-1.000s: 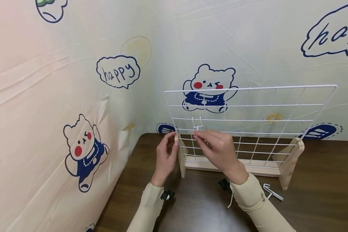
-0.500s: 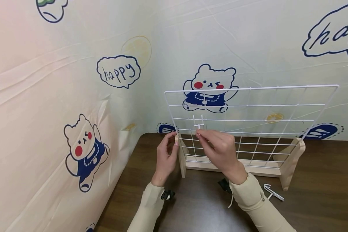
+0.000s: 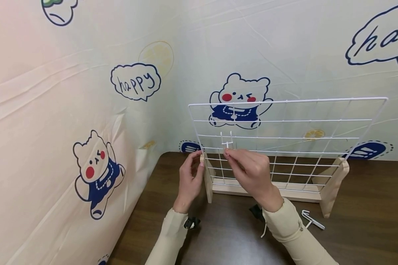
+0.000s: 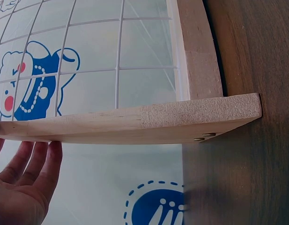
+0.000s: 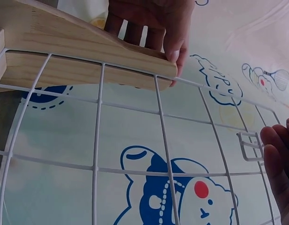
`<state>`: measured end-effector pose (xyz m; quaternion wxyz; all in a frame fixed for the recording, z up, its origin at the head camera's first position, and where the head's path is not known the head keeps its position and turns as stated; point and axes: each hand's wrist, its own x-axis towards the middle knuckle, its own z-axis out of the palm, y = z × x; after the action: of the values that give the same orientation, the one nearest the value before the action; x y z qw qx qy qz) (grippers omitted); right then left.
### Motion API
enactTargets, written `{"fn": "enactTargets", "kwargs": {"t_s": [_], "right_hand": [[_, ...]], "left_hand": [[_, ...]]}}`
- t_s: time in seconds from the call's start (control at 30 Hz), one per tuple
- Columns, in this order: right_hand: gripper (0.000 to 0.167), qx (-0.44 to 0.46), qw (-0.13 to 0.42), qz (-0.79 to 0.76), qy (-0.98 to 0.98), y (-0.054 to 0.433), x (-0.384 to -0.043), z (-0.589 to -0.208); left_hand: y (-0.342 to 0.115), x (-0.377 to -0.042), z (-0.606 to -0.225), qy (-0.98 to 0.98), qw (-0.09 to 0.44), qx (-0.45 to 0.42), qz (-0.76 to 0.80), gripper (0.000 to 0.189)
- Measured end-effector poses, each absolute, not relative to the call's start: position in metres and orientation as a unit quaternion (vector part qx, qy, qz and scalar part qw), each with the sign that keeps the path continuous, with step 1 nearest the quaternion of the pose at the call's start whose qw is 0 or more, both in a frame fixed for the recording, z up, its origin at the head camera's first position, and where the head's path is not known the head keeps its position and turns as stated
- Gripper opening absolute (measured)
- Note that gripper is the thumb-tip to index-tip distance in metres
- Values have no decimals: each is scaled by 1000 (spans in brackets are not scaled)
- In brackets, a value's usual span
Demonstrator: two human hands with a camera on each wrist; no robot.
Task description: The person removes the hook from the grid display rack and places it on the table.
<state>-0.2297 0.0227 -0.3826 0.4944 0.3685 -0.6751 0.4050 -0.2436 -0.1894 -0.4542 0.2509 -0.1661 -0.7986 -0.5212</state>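
A white wire grid rack [image 3: 285, 101] stands on the table in a wooden stand. My left hand [image 3: 189, 178] grips the upper part of the stand's left side panel [image 3: 206, 184]; in the left wrist view its fingers [image 4: 48, 166] lie against the panel's outer face. With thumb and fingertips my right hand [image 3: 252, 171] pinches the stem of a white wire hook [image 3: 227, 142]. The hook's two prongs point up at the grid's left part. In the right wrist view the hook's squared end [image 5: 242, 146] lies by the wires; whether it is hooked on them I cannot tell.
Another white hook [image 3: 314, 221] lies on the brown table [image 3: 225, 243], right of my right forearm. The stand's right side panel [image 3: 333, 187] and its wooden base bar [image 3: 233, 189] are in view. A printed cloth [image 3: 152, 117] hangs behind and at the left.
My right hand has shifted slightly right and up with the hook, mostly in the first half second. My left hand keeps its grip on the side panel.
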Motion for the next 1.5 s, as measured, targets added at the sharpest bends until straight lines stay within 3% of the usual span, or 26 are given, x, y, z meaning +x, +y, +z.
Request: {"fn": "enactTargets", "kwargs": {"t_s": [0.43, 0.67, 0.9, 1.17, 1.5], "right_hand": [[20, 384, 502, 399, -664, 22, -226, -383], [33, 390, 490, 396, -672, 23, -223, -383], [20, 393, 494, 395, -667, 22, -223, -385], [35, 398, 495, 380, -673, 24, -221, -387], [37, 396, 489, 375, -680, 28, -221, -387]], "left_hand": [[-189, -243, -453, -798, 252, -166, -521, 32], [-190, -243, -455, -797, 254, -165, -523, 32], [-190, -243, -455, -799, 253, -161, -521, 32], [-189, -242, -455, -800, 246, -164, -522, 31], [-189, -243, -454, -801, 246, -164, -520, 32]]}}
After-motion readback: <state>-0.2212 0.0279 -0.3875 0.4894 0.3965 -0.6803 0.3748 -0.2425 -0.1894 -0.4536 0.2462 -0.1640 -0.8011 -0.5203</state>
